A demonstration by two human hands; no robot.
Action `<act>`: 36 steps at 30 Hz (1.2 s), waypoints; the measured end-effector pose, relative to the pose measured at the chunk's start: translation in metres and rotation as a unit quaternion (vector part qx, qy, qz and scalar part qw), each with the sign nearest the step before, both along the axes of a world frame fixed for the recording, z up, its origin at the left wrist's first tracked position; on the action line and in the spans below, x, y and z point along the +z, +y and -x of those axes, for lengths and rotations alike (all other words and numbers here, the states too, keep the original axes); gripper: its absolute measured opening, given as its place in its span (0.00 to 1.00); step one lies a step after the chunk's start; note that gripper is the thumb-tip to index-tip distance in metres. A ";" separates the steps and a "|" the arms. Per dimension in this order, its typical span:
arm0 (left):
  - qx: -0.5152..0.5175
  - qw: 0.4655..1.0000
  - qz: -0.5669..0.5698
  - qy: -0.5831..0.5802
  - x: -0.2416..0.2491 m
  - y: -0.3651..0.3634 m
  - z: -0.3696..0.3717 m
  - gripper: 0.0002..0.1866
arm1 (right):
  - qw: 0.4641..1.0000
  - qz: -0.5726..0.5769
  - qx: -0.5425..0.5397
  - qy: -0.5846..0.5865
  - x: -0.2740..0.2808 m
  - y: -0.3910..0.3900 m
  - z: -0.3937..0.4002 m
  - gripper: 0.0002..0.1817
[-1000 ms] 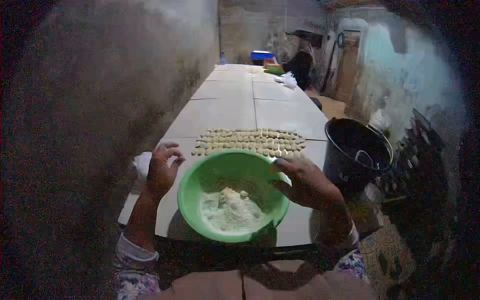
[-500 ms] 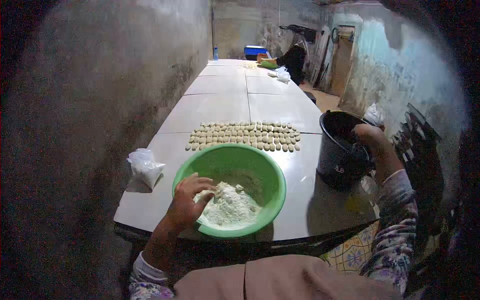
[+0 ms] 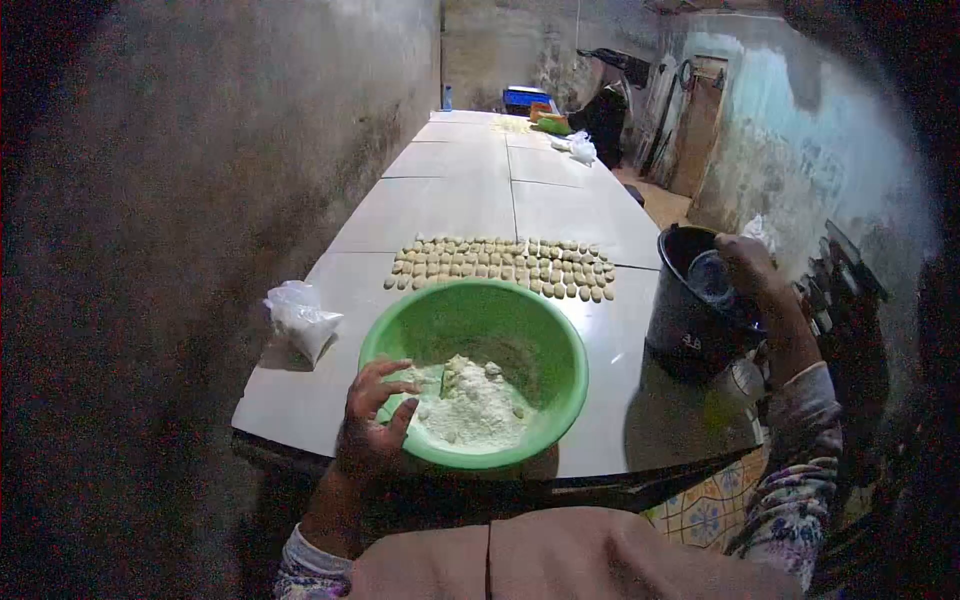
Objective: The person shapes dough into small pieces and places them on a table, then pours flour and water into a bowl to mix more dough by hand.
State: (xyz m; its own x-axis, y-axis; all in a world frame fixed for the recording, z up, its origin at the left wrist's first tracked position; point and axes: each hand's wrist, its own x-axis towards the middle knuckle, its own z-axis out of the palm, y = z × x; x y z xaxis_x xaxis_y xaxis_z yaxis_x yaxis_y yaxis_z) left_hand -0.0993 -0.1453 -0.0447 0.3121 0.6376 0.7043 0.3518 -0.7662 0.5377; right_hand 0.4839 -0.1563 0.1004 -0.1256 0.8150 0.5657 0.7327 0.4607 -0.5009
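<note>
A green bowl in front of me holds a heap of white flour with a few pale lumps. My left hand is at the bowl's left rim, its fingers apart and curved over the inside, holding nothing. At the mouth of a black bucket on the right, my right hand grips a clear plastic cup. What the cup contains is too dark to make out. Rows of small oval dough pieces lie just beyond the bowl.
On the left of the long white table stands a clear plastic bag of white powder. At the far end are a person in dark clothing, a blue crate and a white bag. A wall borders the left side.
My right hand has risen a little inside the bucket, and the clear cup now shows. My left hand has drawn back from the flour towards the bowl's rim. The view has shifted slightly.
</note>
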 end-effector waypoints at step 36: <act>0.001 0.999 -0.014 0.042 -0.012 0.008 0.003 0.07 | 0.932 -0.060 -0.261 -0.245 0.002 -0.006 0.042 0.24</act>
State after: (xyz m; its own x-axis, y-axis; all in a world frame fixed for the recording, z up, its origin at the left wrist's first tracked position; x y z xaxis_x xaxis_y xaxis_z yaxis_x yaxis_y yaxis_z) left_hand -0.1027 -0.1375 -0.0564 0.3690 0.6188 0.6935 0.3968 -0.7796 0.4844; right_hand 0.4422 -0.1620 0.1027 0.0035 0.7716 0.6361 0.9998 0.0085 -0.0158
